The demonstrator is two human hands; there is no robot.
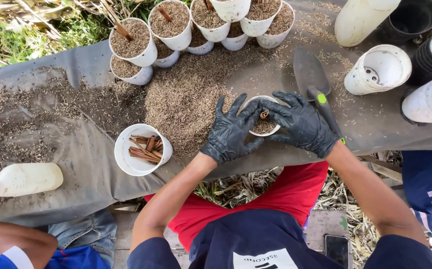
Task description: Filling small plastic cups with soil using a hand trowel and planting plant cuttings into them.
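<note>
Right now a small white pot (264, 127), filled with husk-like grain, sits on the grey sheet (76, 164) at the near edge of the big grain heap (186, 99), cupped between both black-gloved hands. The left hand (231, 132) wraps the pot's left wall with fingers spread, thumb over the rim. The right hand (303, 124) curls around the right side, its fingertips pinching a short brown stick piece (264, 114) that stands in the filling near the rim. By the look of it, the step in hand is setting that stick into the filled pot; the next move calls for a steady push downward while the left hand keeps the pot from tipping.

Beside the right wrist lies a trowel (313, 79) with a green-dotted handle. To the left stands a white tub (126, 154) holding more brown sticks. Farther off, a cluster of filled pots (176, 30), some with sticks, lines the far edge, and empty white pots (380, 69) lie at right. A white bottle (24, 179) lies at far left.
</note>
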